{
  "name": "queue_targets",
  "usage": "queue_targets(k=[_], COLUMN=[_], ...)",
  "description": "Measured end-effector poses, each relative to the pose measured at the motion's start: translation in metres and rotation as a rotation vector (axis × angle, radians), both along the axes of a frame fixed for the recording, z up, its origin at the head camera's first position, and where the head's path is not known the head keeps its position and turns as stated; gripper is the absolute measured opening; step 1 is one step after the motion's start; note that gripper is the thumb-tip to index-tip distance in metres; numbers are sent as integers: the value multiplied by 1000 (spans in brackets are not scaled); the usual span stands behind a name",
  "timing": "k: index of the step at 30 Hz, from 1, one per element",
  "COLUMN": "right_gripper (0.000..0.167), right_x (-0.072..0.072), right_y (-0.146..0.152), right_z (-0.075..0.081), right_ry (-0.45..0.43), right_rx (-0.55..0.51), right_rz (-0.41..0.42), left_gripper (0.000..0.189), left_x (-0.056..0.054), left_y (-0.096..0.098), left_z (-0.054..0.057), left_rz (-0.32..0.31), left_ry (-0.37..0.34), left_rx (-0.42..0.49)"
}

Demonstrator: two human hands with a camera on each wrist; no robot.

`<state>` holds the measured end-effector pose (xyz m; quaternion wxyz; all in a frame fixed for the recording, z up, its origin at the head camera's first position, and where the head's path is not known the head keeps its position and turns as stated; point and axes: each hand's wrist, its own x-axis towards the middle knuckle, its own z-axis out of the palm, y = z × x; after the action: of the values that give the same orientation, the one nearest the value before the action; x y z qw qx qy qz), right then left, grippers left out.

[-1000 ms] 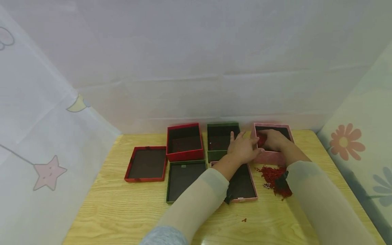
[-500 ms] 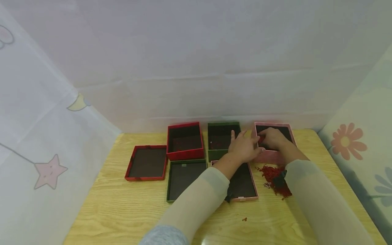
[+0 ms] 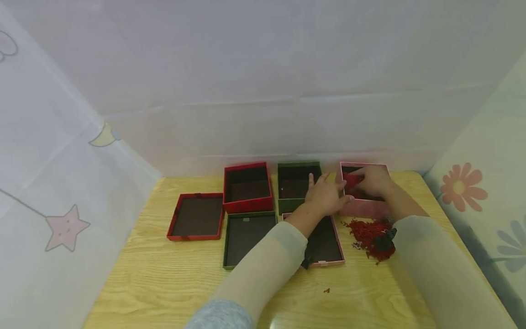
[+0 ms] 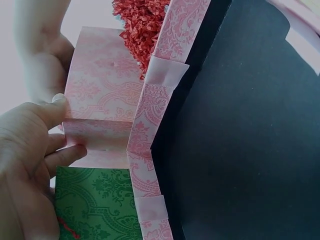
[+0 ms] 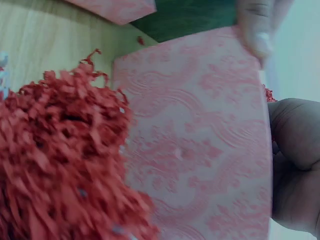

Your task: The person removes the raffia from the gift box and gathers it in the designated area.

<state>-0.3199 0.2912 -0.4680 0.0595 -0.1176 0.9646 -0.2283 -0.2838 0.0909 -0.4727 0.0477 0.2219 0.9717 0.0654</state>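
Note:
In the head view, a pink patterned box stands at the back right, its dark inside facing up. My left hand holds its front left corner, thumb at the front and fingers against the left side, as the left wrist view also shows. The right hand reaches into this box, where its fingers grip some shredded red paper by the left wall. Its fingertips are partly hidden by the box wall in the right wrist view. A loose heap of shredded red paper lies on the table in front of the box.
A green box and a red box stand left of the pink one. In front lie a red lid, a green lid and a pink lid, insides up. A red scrap lies on the wooden table.
My right hand has risen slightly and shifted a little right in the pink box, and more red paper shows beside its fingers. The left hand stays at the corner.

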Motion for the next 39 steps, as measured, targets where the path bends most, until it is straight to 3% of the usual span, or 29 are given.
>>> queue_targets(k=[7, 19, 28, 39], right_gripper=[50, 58, 57, 60], right_x=[6, 21, 42, 68], right_y=[16, 27, 43, 39], right_z=[12, 39, 56, 73], right_ry=[46, 51, 64, -50], right_rx=[0, -7, -23, -102], right_rz=[-7, -29, -46, -87], left_gripper=[63, 62, 65, 61], left_x=[-2, -7, -9, -11], left_y=[0, 1, 6, 8], left_z=[1, 1, 0, 0], left_rz=[-7, 4, -2, 1], left_ry=[-29, -33, -31, -23], left_rx=[-7, 4, 2, 44])
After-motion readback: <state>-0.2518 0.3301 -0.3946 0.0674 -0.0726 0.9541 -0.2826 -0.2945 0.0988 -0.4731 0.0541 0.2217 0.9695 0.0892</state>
